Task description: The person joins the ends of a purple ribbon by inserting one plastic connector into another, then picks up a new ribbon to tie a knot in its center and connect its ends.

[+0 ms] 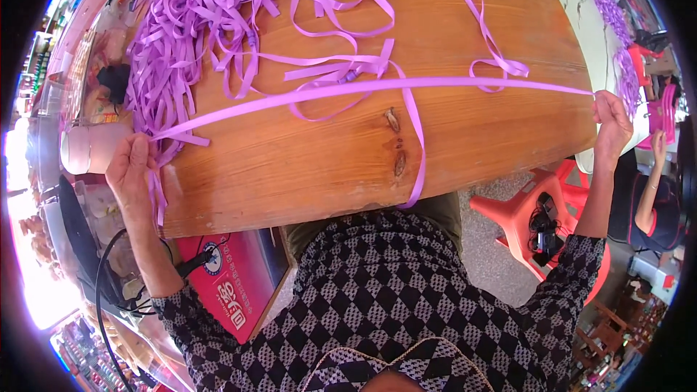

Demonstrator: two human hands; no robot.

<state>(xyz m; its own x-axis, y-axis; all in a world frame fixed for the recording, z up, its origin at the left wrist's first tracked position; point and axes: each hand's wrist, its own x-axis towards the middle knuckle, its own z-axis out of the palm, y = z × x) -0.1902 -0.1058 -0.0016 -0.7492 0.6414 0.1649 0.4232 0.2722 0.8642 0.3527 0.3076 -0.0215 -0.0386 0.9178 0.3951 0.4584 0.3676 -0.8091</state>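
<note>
A flat purple ribbon (450,82) is stretched nearly straight across the wooden table, from one of my hands to the other. Beyond the table's left edge, my left hand (132,163) pinches one end, and a short tail hangs below the fingers. Out past the right edge, my right hand (612,123) pinches the other end. Behind the stretched ribbon lies a tangled heap of purple ribbons (174,36). A looped ribbon (479,14) with a small dark purple knot or clip rests alone at the far right. Another strand (419,145) runs over the near edge.
The wooden table (276,196) has a curved-looking near edge before my lap. A red stool (515,207) holding a black device with cables stands below right. A pink-red printed box (232,283) sits below left. Another person's arm (647,189) shows at far right, near more purple ribbons (624,76).
</note>
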